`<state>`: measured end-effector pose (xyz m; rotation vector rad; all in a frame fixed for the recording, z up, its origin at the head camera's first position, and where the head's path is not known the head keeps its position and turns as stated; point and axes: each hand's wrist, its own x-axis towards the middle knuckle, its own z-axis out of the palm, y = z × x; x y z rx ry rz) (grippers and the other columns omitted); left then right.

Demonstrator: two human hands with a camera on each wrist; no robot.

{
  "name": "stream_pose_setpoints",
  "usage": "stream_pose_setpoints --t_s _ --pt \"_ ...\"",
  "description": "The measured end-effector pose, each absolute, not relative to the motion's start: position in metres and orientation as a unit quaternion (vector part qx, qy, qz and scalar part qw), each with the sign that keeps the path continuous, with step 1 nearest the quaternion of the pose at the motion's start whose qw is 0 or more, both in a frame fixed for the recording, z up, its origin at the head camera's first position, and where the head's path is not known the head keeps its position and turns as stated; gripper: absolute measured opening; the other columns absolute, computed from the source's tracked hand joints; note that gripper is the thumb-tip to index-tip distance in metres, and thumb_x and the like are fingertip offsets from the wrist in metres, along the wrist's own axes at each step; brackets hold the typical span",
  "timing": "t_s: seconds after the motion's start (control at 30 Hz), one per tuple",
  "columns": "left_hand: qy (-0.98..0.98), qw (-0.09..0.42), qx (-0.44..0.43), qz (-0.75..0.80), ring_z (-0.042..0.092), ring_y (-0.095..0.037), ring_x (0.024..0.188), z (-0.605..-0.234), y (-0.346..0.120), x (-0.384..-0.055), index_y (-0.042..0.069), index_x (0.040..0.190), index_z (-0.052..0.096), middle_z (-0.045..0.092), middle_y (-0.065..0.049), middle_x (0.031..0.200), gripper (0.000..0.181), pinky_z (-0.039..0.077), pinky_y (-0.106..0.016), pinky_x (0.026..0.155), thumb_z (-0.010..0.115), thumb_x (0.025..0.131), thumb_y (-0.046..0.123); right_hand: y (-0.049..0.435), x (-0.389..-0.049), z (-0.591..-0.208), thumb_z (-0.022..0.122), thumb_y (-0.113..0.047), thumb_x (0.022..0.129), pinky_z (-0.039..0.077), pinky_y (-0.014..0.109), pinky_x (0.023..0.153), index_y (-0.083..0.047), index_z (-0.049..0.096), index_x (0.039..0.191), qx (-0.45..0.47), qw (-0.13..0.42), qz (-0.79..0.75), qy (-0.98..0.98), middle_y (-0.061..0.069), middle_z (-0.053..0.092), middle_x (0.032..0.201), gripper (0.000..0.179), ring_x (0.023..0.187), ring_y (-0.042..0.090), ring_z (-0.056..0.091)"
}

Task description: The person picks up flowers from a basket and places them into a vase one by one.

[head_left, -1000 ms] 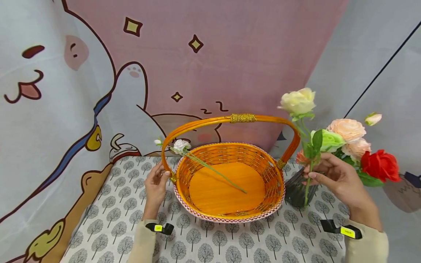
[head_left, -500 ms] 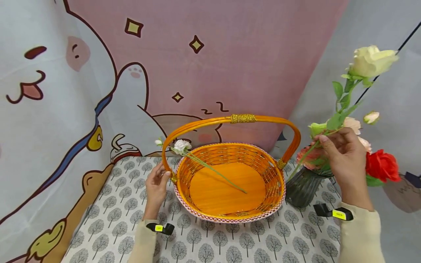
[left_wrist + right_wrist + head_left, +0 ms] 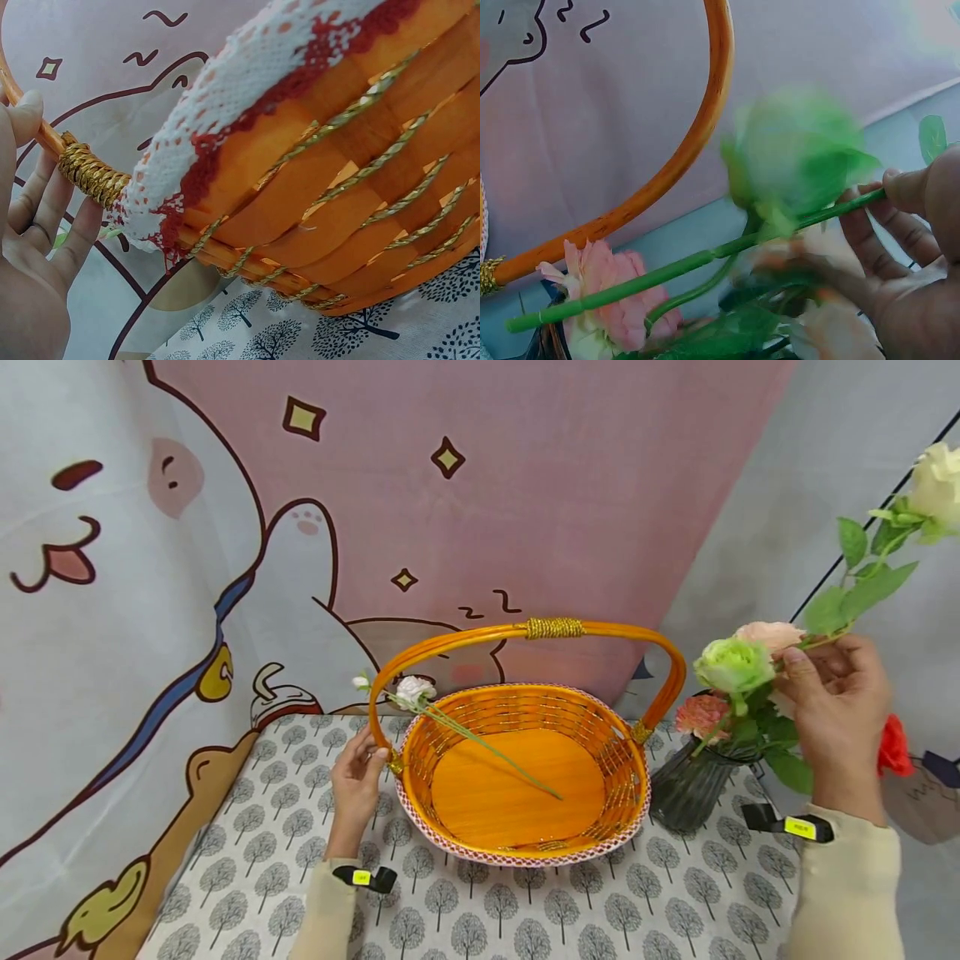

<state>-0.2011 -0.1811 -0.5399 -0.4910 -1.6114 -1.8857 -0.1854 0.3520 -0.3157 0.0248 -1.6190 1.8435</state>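
My left hand [image 3: 356, 781] holds the orange wicker basket [image 3: 517, 802] by the left foot of its handle, thumb and fingers round the cane beside the gold binding [image 3: 90, 172]. Inside the basket lies a thin-stemmed white flower [image 3: 414, 692], its bloom over the rim at the back left. Off to the right, my right hand [image 3: 843, 718] pinches the stem of a cream rose [image 3: 937, 497] between thumb and fingers. The rose's bare green stem end [image 3: 630, 291] crosses the right wrist view, out of the vase. A dark ribbed glass vase [image 3: 686, 793] stands below that hand.
The vase bears a green flower [image 3: 735, 664], a coral flower [image 3: 701, 717], pale peach blooms [image 3: 768, 635] and a red rose [image 3: 895, 752] partly behind my right wrist. A tree-print cloth [image 3: 502, 910] covers the table. Behind hangs a cartoon curtain [image 3: 562, 510].
My right hand has drawn the cream rose up and to the right; its stem, earlier low by the vase, is now tilted above the bouquet. The left hand and basket have stayed put.
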Motion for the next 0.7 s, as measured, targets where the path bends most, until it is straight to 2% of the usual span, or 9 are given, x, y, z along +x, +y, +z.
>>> stream_pose_setpoints --t_s 0.17,0.33,0.53,0.7 --pt "-0.608 0.3 -0.185 -0.711 0.068 -0.005 0.105 -0.541 -0.18 -0.202 -0.009 0.142 0.053 0.072 0.009 0.118 0.047 0.057 -0.017 0.093 0.053 0.096 -0.019 0.359 -0.186 -0.318 0.073 -0.011 0.093 0.059 0.012 0.07 -0.006 0.061 0.13 -0.001 0.357 0.67 -0.651 0.001 0.072 0.109 0.039 0.092 0.01 0.07" --pt "-0.609 0.301 -0.186 -0.71 0.067 -0.005 0.106 -0.541 -0.18 -0.202 -0.01 0.142 0.052 0.072 0.009 0.118 0.048 0.057 -0.018 0.094 0.052 0.095 -0.021 0.366 -0.184 -0.314 0.07 -0.013 0.095 0.06 0.012 0.073 -0.005 0.058 0.134 0.012 0.381 0.663 -0.644 0.004 0.068 0.113 0.042 0.101 0.012 0.069" --pt "-0.609 0.3 -0.188 -0.71 0.067 -0.006 0.107 -0.541 -0.182 -0.201 -0.008 0.143 0.053 0.072 0.008 0.12 0.044 0.056 -0.019 0.097 0.058 0.099 -0.008 0.373 -0.178 -0.309 0.068 -0.015 0.096 0.059 0.011 0.071 -0.009 0.058 0.138 -0.001 0.394 0.646 -0.654 0.004 0.068 0.119 0.044 0.104 0.01 0.068" --pt "-0.612 0.305 -0.19 -0.705 0.066 -0.006 0.108 -0.541 -0.182 -0.202 -0.007 0.143 0.053 0.071 0.009 0.121 0.044 0.055 -0.017 0.097 0.059 0.1 -0.006 0.376 -0.175 -0.307 0.072 -0.014 0.093 0.058 0.01 0.067 -0.016 0.056 0.141 -0.031 0.386 0.647 -0.656 -0.001 0.069 0.112 0.051 0.099 0.006 0.07"
